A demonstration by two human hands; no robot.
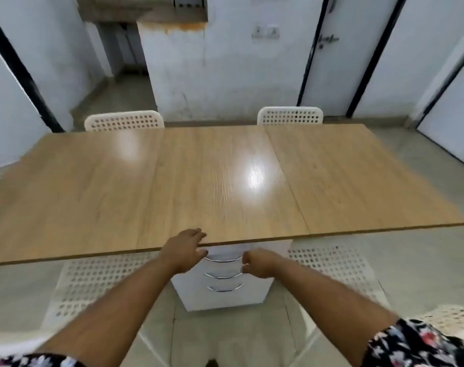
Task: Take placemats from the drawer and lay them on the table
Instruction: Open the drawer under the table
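Both hands at the drawer unit [225, 284] under the counter [172, 186].

I see my left hand [184, 250] released, fingers spread at the counter edge; my right hand [257, 262] clenched beside the top drawer handle [223, 258]. Drawers are closed; placemats not visible.

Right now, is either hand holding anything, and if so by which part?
No placemat is held. The left hand rests open at the table edge; the right hand is curled beside the top drawer handle, grip unclear.

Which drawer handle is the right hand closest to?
The top handle: the right hand is level with its right end, while the two handles below sit lower on the drawer unit.
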